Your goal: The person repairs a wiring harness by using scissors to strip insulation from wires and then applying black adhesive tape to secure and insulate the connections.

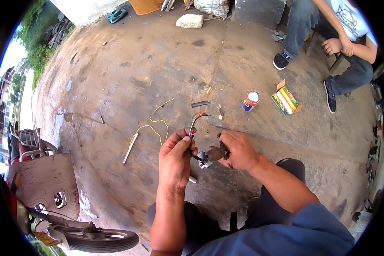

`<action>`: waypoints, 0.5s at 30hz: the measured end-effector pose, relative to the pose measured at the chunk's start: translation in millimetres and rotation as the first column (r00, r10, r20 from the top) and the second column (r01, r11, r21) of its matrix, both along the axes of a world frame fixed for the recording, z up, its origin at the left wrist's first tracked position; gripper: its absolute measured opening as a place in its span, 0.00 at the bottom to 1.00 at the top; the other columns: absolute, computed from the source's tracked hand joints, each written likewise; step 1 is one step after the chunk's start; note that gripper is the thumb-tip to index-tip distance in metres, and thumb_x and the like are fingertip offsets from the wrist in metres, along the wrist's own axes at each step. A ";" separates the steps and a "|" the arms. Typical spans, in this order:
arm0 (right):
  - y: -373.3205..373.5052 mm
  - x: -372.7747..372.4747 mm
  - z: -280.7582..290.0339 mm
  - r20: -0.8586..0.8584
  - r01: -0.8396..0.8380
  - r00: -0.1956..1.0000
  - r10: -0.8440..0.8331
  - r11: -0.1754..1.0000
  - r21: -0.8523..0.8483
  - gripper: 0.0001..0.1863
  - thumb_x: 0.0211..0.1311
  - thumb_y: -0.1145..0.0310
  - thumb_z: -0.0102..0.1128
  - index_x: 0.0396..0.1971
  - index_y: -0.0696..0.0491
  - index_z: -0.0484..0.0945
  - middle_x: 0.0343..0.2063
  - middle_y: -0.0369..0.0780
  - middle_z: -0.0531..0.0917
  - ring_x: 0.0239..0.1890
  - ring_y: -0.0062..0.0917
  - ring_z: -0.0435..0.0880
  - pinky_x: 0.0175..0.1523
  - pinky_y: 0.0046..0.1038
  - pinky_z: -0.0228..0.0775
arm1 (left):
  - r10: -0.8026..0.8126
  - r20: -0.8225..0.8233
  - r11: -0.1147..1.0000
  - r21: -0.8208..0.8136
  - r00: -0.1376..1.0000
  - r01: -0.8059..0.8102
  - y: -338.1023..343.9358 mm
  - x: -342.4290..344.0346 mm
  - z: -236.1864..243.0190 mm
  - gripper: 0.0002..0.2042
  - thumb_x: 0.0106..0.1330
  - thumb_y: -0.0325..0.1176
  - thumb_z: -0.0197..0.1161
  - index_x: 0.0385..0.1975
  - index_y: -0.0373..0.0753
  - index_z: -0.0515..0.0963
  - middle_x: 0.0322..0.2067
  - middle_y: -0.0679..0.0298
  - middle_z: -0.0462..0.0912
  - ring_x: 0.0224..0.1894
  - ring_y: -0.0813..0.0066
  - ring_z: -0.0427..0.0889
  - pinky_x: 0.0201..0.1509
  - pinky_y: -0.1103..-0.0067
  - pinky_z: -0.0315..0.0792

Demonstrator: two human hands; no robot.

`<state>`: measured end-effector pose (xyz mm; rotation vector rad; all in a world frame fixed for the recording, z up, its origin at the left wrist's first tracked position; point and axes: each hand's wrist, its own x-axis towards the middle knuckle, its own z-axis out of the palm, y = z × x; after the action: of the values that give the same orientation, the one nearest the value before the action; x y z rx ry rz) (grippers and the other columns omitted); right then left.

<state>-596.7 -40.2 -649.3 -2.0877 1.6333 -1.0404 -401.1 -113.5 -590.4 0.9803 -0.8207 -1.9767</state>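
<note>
Outdoors, a stained concrete floor [158, 64] lies beneath both hands [175, 160].

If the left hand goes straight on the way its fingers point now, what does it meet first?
Probably the free ends of the red and green wires that the left hand itself holds; beyond them only bare concrete floor shows, though depth is unclear.

Bright, even daylight on the concrete floor [149, 72], overexposed at far left; fisheye bends edges into a black rim

Spray can [251, 100] lies left of the open box [286, 100].
</note>
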 end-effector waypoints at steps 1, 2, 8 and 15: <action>8.8 -5.7 5.4 0.026 -0.048 0.999 0.046 0.996 0.078 0.23 0.46 0.67 0.76 0.36 0.56 0.70 0.34 0.46 0.77 0.40 0.44 0.80 0.44 0.42 0.72 | 0.055 -0.009 0.997 0.046 0.998 -0.054 -4.3 1.9 2.5 0.06 0.76 0.28 0.57 0.43 0.34 0.79 0.35 0.63 0.79 0.33 0.75 0.75 0.36 0.77 0.71; 14.8 -10.2 8.2 0.055 -0.099 0.994 0.092 0.983 0.153 0.22 0.50 0.66 0.75 0.38 0.56 0.70 0.35 0.47 0.77 0.42 0.45 0.79 0.46 0.43 0.72 | 0.062 -0.002 0.998 0.029 0.998 -0.062 -7.4 4.2 6.6 0.06 0.76 0.28 0.57 0.43 0.34 0.79 0.35 0.63 0.79 0.33 0.75 0.75 0.36 0.77 0.71; 21.0 -10.6 7.8 0.311 -0.250 0.942 0.125 0.880 0.403 0.22 0.64 0.59 0.66 0.45 0.60 0.70 0.41 0.53 0.75 0.47 0.51 0.76 0.53 0.44 0.69 | 0.011 0.129 0.905 -0.423 0.992 0.045 -13.1 13.7 13.3 0.09 0.77 0.33 0.60 0.45 0.34 0.81 0.34 0.64 0.80 0.32 0.77 0.72 0.38 0.78 0.68; 21.1 6.5 -10.6 0.388 -0.259 0.920 0.051 0.823 0.505 0.22 0.69 0.57 0.62 0.49 0.60 0.70 0.44 0.53 0.76 0.48 0.47 0.78 0.55 0.41 0.70 | 0.027 0.301 0.949 -0.306 0.953 0.069 -2.9 4.4 5.8 0.11 0.75 0.35 0.64 0.41 0.31 0.84 0.23 0.70 0.77 0.26 0.81 0.70 0.32 0.81 0.64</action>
<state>-590.2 -19.1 -659.9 -1.5123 1.3392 -0.7243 -396.7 -116.4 -584.6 1.0969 -1.2773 -1.6635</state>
